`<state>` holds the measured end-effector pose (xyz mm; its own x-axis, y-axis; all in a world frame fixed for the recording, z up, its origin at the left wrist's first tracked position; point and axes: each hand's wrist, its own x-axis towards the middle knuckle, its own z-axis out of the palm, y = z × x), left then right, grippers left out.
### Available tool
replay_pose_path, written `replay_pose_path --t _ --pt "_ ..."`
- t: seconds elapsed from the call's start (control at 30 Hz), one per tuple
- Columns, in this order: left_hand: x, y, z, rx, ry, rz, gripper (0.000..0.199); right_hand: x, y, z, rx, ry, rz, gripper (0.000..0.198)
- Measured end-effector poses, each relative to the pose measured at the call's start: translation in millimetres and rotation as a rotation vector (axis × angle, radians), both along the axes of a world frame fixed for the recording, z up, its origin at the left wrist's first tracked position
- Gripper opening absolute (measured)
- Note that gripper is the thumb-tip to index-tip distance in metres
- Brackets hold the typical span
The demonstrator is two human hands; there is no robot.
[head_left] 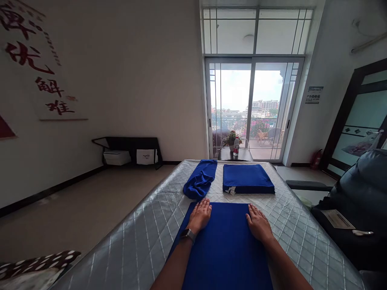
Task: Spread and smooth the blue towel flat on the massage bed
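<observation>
A blue cloth (226,249) lies spread flat and smooth on the table, its near end running out of the picture. On its far left corner rests my left hand (200,214), palm down with fingers stretched out and a watch on the wrist. My right hand (258,222) lies flat along the cloth's far right edge, fingers extended. Just beyond is a neat stack of folded blue cloths (248,178) with a white tag at its front edge. Left of that stack lies a crumpled blue cloth (200,179), close to my left fingertips.
The quilted silver cover (130,241) spreads around the cloths. Behind it stands a small table (222,154) with a bottle (236,146) and a potted plant (231,139). A dark chair (359,201) is at right; a black bench (133,144) stands by the left wall.
</observation>
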<state>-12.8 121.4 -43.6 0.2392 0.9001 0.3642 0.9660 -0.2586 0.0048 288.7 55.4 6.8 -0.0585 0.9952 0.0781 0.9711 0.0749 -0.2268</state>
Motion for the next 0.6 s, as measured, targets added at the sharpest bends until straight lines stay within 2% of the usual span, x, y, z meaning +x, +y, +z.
replay_pose_path --t 0.3,0.6 --pt "-17 1 2.5 0.002 -0.020 0.028 0.051 0 0 0 -0.012 -0.004 -0.002 0.064" --pt "-40 0 6.1 0.007 -0.034 0.117 0.051 -1 0 2 -0.027 0.002 -0.007 0.064"
